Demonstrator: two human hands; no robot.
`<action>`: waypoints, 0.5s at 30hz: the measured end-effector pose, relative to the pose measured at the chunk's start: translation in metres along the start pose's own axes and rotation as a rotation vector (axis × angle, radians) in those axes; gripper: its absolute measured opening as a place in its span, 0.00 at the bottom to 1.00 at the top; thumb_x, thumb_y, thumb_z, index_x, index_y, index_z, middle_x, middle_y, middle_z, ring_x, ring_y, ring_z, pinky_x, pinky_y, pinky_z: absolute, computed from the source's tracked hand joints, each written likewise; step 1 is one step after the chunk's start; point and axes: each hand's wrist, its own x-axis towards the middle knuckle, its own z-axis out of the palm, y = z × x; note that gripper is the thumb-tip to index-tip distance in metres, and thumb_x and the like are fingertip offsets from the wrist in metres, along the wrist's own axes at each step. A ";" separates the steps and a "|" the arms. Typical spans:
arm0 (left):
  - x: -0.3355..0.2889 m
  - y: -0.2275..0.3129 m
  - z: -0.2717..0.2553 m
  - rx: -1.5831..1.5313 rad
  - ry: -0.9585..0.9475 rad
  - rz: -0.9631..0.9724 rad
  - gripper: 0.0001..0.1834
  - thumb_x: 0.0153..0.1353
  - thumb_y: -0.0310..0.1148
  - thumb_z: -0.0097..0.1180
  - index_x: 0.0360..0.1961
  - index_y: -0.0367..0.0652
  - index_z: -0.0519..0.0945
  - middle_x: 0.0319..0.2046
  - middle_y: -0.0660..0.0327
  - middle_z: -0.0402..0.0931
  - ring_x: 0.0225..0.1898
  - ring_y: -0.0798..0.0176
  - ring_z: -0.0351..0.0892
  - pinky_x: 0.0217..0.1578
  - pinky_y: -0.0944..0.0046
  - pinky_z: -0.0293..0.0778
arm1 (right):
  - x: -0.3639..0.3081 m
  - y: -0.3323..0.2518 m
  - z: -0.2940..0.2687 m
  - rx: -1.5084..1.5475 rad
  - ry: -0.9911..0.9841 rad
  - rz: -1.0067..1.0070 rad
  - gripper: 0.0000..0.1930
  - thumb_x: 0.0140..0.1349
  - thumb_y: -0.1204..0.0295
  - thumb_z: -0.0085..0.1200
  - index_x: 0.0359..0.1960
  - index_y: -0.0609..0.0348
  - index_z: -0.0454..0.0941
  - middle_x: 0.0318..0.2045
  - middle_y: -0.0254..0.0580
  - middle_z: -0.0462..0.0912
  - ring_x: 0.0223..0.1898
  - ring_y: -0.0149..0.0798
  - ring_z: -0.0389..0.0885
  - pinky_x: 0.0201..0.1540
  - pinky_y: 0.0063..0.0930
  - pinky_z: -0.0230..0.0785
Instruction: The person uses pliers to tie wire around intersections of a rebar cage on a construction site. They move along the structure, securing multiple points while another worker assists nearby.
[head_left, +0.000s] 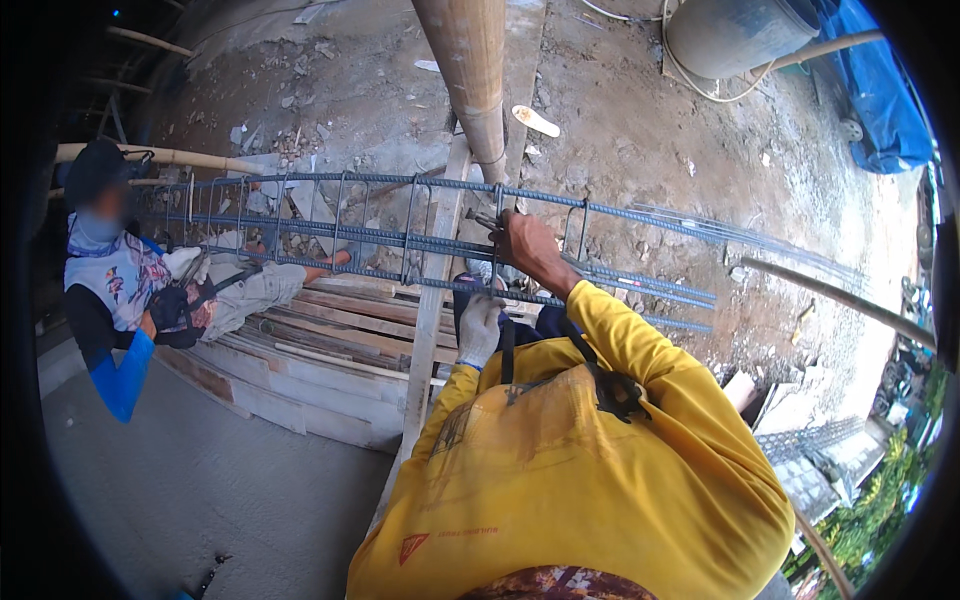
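Observation:
A long rebar cage (420,240) of ribbed steel bars and square stirrups stretches across in front of me. My bare right hand (532,247) is closed at one stirrup (497,205), between the cage's far and near bars. From its fingers a short dark metal tool (484,219) sticks out to the left; its kind is mostly hidden by the hand. In a pale knitted glove, my left hand (480,325) is closer to my body, with its fingertips drawn together at the near bar below the same stirrup. Whatever those fingers pinch is too small to make out.
On the left, a co-worker (130,260) in dark gloves sits by the cage's other end. Stacked planks (340,320) lie beneath it. A thick bamboo post (468,70) rises beyond, and a loose pole (840,298) slants at right. A grey drum (735,35) stands at the back.

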 end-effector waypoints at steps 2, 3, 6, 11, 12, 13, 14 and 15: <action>0.001 0.000 -0.003 -0.022 -0.015 -0.014 0.10 0.68 0.26 0.57 0.41 0.35 0.89 0.41 0.44 0.85 0.51 0.40 0.84 0.55 0.49 0.80 | 0.001 0.002 0.001 0.069 -0.021 0.062 0.20 0.68 0.55 0.67 0.43 0.64 0.85 0.36 0.65 0.89 0.43 0.69 0.90 0.45 0.61 0.81; 0.002 -0.001 -0.004 -0.026 -0.021 -0.009 0.10 0.68 0.26 0.57 0.41 0.35 0.89 0.42 0.44 0.85 0.51 0.39 0.84 0.55 0.49 0.80 | 0.001 0.004 0.000 0.073 -0.037 0.053 0.20 0.68 0.55 0.67 0.43 0.64 0.85 0.36 0.65 0.89 0.43 0.69 0.90 0.45 0.61 0.80; 0.007 -0.005 -0.011 -0.031 -0.025 0.002 0.09 0.67 0.25 0.58 0.40 0.36 0.89 0.41 0.47 0.86 0.50 0.41 0.84 0.55 0.50 0.80 | 0.005 0.003 -0.004 0.094 -0.045 0.079 0.21 0.68 0.55 0.68 0.44 0.65 0.86 0.37 0.66 0.89 0.43 0.69 0.90 0.45 0.61 0.80; 0.009 -0.010 -0.019 -0.006 -0.003 0.006 0.08 0.66 0.25 0.58 0.40 0.36 0.89 0.41 0.49 0.86 0.50 0.42 0.84 0.54 0.50 0.79 | 0.009 -0.004 -0.002 0.118 -0.027 0.134 0.22 0.68 0.53 0.67 0.45 0.64 0.86 0.36 0.66 0.89 0.42 0.70 0.90 0.45 0.61 0.79; 0.009 -0.010 -0.019 -0.008 0.003 0.001 0.08 0.66 0.25 0.58 0.39 0.36 0.89 0.41 0.48 0.86 0.50 0.42 0.84 0.53 0.50 0.79 | 0.009 -0.006 -0.001 0.122 -0.021 0.135 0.21 0.68 0.53 0.66 0.44 0.63 0.87 0.36 0.66 0.89 0.41 0.69 0.90 0.44 0.61 0.79; 0.011 -0.011 -0.019 -0.016 -0.006 -0.016 0.08 0.66 0.25 0.58 0.39 0.36 0.89 0.41 0.48 0.86 0.49 0.43 0.84 0.53 0.50 0.79 | 0.009 -0.006 0.000 0.145 0.012 0.129 0.21 0.68 0.53 0.66 0.43 0.63 0.86 0.35 0.65 0.89 0.40 0.69 0.89 0.43 0.61 0.78; 0.011 -0.012 -0.019 -0.027 0.006 0.000 0.09 0.67 0.25 0.58 0.40 0.35 0.89 0.41 0.48 0.86 0.49 0.42 0.84 0.52 0.49 0.79 | 0.007 -0.007 0.002 0.163 0.034 0.132 0.21 0.68 0.53 0.67 0.42 0.63 0.85 0.33 0.65 0.88 0.39 0.70 0.89 0.42 0.61 0.77; 0.012 -0.013 -0.019 -0.013 0.015 -0.045 0.09 0.67 0.25 0.58 0.41 0.36 0.89 0.42 0.47 0.87 0.51 0.41 0.84 0.55 0.49 0.78 | 0.006 -0.007 0.004 0.182 0.045 0.140 0.21 0.69 0.53 0.67 0.41 0.63 0.84 0.32 0.65 0.88 0.38 0.70 0.88 0.40 0.60 0.76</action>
